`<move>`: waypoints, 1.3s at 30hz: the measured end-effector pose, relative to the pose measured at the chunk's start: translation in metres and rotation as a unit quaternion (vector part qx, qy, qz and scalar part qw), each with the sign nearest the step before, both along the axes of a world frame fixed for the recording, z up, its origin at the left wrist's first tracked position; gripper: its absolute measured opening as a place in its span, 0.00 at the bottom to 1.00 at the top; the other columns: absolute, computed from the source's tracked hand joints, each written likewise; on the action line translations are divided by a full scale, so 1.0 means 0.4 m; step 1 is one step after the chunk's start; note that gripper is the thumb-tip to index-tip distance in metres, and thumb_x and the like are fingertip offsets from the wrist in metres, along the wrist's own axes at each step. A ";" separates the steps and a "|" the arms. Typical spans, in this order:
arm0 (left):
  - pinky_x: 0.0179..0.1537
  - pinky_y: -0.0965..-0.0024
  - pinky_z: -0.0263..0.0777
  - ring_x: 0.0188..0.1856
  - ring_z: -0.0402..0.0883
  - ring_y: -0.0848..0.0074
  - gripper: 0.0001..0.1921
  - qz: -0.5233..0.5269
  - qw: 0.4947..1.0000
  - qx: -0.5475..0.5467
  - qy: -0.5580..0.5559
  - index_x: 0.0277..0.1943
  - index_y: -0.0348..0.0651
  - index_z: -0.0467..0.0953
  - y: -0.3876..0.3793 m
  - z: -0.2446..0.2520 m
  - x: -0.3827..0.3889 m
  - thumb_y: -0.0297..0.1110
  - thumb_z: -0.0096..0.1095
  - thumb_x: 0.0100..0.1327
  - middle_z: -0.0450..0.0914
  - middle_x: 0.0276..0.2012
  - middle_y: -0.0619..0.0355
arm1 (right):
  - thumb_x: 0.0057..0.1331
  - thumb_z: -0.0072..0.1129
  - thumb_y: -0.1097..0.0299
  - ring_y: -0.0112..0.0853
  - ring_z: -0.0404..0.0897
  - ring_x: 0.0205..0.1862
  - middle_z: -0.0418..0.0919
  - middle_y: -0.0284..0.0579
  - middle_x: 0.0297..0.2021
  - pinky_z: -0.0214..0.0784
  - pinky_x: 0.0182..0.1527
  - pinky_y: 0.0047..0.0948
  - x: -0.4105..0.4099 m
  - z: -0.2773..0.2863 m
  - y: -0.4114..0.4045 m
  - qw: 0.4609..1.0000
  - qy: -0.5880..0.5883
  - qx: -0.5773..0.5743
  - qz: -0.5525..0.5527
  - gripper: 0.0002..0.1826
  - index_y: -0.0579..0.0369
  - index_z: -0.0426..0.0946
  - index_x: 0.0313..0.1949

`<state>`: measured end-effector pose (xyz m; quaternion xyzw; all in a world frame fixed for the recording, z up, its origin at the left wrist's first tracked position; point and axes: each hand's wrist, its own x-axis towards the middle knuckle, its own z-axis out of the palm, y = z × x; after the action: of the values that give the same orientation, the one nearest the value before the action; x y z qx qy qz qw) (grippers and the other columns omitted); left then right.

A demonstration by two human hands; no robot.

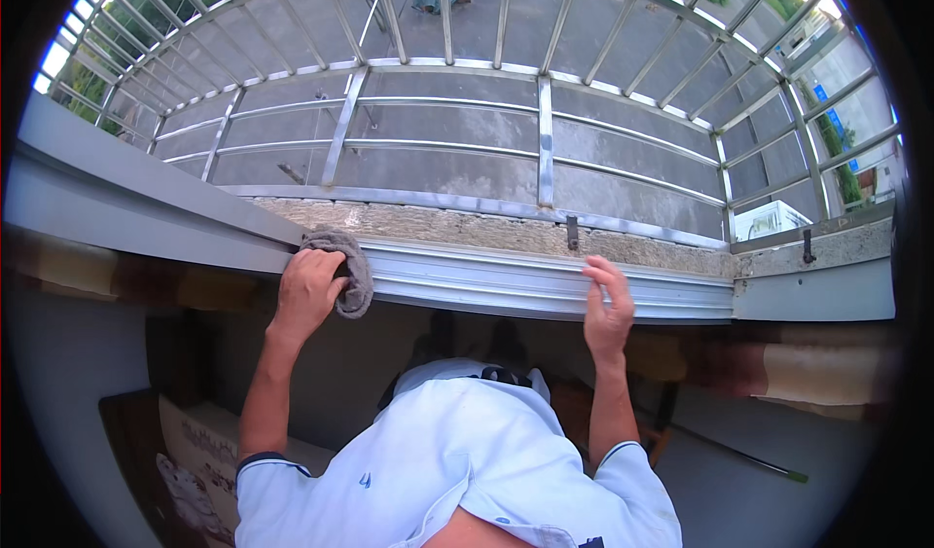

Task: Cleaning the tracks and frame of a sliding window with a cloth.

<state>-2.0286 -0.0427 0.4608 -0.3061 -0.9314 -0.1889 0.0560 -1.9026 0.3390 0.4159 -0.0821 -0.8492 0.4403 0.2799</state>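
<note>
My left hand grips a bunched grey cloth, which rests on the left end of the aluminium window track, close to the grey window sash frame. Part of the cloth is hidden under the fingers. Over the right part of the track is my right hand, holding nothing, its fingers loosely bent and somewhat apart. Whether its fingertips touch the track I cannot tell. Long parallel ridges run along the track. Beyond it lies a rough concrete ledge.
A stainless steel window cage encloses the outside of the opening. Small dark metal brackets stand up at the ledge. Paved ground lies far below. Indoors, a bed headboard is at lower left and a green-tipped rod at lower right.
</note>
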 end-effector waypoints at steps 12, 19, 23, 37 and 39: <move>0.42 0.65 0.67 0.37 0.77 0.66 0.11 -0.149 0.963 -0.226 0.010 0.32 0.41 0.76 0.009 0.003 -0.095 0.25 0.67 0.42 0.76 0.29 0.57 | 0.58 0.50 0.83 0.38 0.79 0.38 0.81 0.44 0.33 0.71 0.42 0.32 0.061 -0.071 0.199 0.967 -0.024 0.153 -0.202 0.10 0.57 0.79 0.33; 0.39 0.66 0.67 0.33 0.77 0.68 0.06 -0.210 0.955 -0.209 0.016 0.25 0.44 0.73 0.025 -0.011 -0.120 0.27 0.63 0.41 0.74 0.24 0.59 | 0.57 0.50 0.84 0.38 0.79 0.36 0.80 0.44 0.32 0.71 0.39 0.32 0.050 -0.061 0.187 0.964 -0.022 0.158 -0.211 0.10 0.57 0.79 0.33; 0.38 0.66 0.68 0.33 0.77 0.68 0.07 -0.269 0.942 -0.201 -0.018 0.25 0.44 0.75 0.024 -0.017 -0.140 0.29 0.65 0.38 0.75 0.25 0.60 | 0.56 0.50 0.84 0.39 0.79 0.35 0.81 0.44 0.32 0.71 0.39 0.32 0.051 -0.057 0.181 0.962 -0.015 0.152 -0.225 0.10 0.57 0.79 0.33; 0.42 0.61 0.73 0.39 0.81 0.64 0.14 -0.355 0.906 -0.206 -0.101 0.31 0.42 0.77 0.520 -0.059 -0.022 0.34 0.70 0.38 0.81 0.32 0.56 | 0.55 0.50 0.84 0.39 0.79 0.37 0.81 0.43 0.34 0.72 0.40 0.33 0.049 -0.059 0.189 0.961 -0.002 0.178 -0.212 0.11 0.56 0.79 0.33; 0.42 0.61 0.73 0.39 0.82 0.63 0.13 -0.325 0.913 -0.232 -0.083 0.32 0.42 0.77 0.485 -0.053 -0.019 0.33 0.69 0.40 0.82 0.32 0.55 | 0.55 0.50 0.84 0.39 0.79 0.37 0.81 0.43 0.34 0.72 0.40 0.33 0.052 -0.061 0.194 0.961 -0.003 0.183 -0.209 0.11 0.56 0.79 0.33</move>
<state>-2.0361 0.1514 0.4395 -0.5793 -0.7995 0.0002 -0.1587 -1.8817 0.4167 0.3914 -0.2068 -0.8799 0.2088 0.3734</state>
